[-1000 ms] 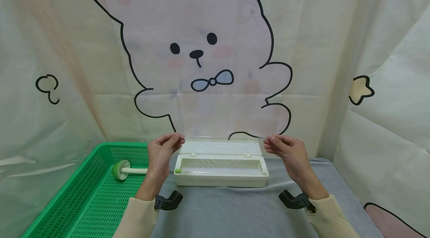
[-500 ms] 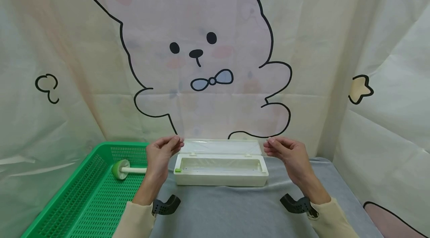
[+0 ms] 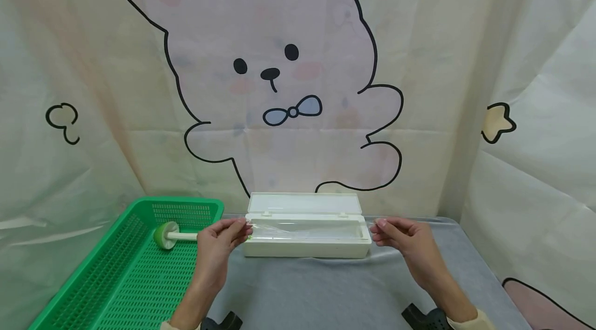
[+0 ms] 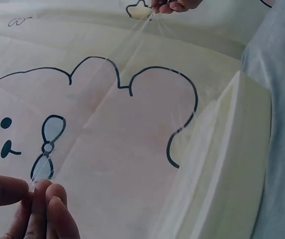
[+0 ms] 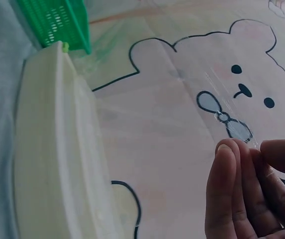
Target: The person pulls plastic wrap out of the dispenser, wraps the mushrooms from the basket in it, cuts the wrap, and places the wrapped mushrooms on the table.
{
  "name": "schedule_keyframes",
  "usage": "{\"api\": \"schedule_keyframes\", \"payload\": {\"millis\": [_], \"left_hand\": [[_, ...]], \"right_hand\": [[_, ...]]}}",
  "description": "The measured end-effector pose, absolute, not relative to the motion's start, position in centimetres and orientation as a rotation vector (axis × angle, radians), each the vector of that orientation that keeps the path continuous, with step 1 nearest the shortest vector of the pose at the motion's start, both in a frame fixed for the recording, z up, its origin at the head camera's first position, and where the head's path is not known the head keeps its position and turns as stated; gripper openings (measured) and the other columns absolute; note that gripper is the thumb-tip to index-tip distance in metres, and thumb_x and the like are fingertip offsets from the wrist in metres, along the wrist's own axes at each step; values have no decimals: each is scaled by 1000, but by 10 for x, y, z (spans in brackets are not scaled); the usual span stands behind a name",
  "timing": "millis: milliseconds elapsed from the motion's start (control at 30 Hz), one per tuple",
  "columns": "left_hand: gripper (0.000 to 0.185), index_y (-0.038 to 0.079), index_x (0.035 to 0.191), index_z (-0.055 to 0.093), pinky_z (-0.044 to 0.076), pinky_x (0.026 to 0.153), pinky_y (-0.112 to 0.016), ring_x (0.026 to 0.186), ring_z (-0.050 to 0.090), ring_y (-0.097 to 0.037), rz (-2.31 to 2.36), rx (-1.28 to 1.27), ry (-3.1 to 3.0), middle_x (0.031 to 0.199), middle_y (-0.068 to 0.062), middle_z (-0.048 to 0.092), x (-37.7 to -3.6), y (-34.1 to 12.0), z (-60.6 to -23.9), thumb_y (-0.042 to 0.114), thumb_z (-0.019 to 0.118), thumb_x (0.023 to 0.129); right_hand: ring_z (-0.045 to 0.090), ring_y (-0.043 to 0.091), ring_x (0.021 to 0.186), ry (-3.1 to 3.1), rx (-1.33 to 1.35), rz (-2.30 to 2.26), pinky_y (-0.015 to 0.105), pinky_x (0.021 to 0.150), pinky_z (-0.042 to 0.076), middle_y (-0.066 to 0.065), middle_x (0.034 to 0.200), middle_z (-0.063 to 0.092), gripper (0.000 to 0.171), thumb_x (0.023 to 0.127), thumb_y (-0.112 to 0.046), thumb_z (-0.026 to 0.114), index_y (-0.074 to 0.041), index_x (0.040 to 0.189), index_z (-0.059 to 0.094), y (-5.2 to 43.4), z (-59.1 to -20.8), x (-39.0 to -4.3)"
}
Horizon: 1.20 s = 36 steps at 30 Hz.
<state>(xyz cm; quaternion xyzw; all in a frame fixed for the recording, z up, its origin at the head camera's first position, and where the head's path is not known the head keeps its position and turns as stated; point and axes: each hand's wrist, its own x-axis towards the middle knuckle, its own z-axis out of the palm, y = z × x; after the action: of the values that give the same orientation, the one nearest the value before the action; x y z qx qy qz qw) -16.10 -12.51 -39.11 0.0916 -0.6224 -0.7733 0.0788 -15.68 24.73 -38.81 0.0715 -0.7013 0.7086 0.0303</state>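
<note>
Holding a thin, clear plastic film (image 3: 279, 228) between left hand (image 3: 218, 244) and right hand (image 3: 410, 246); fingers of each pinch one end. In head view, film overlaps the long white plastic box (image 3: 307, 250), white hinged lid (image 3: 304, 203) raised. Judged: film spread, not yet laid down.

Two hands (image 3: 216, 247) and two black wrist devices (image 3: 426, 318) are seen. One sheet of clear film (image 3: 267, 230), one white box (image 3: 307, 251), one green basket (image 3: 139, 278) and one green-and-white tool (image 3: 174, 236) are counted.
</note>
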Motion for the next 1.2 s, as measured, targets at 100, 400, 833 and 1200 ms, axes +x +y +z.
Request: {"api": "schedule_keyframes", "payload": {"millis": [100,400,833,1200], "left_hand": [[22,-11,112,67,60,78,-30,80,74,-17,-2310,340,-1911,92,-11,76,-153,-126,-405,7,67,98],[22,-13,108,63,60,70,-30,77,73,-20,-2308,577,-2014,89,-14,75,-143,-128,-460,5,68,96],[45,-15,119,48,55,59,-29,66,66,-17,-1982,410,-2424,73,-9,70,-139,-138,-533,-8,71,81],[52,-9,117,45,44,56,-32,59,51,-16,-1485,77,-2872,67,0,55,-128,-145,-533,-4,65,69]], "right_hand": [[74,24,81,-2221,161,2183,34,77,61,15,96,75,29,101,-11,65,16,111,66,247,-399,-147],[73,19,80,-2399,-25,2245,33,77,61,10,93,75,31,101,-16,65,13,111,67,246,-442,-133],[70,15,71,-2615,-4,2273,30,65,60,14,86,74,26,99,-7,64,19,100,66,250,-522,-126],[60,11,61,-3028,208,1896,28,57,52,2,70,69,18,92,-12,68,1,80,73,255,-545,-117]]}}
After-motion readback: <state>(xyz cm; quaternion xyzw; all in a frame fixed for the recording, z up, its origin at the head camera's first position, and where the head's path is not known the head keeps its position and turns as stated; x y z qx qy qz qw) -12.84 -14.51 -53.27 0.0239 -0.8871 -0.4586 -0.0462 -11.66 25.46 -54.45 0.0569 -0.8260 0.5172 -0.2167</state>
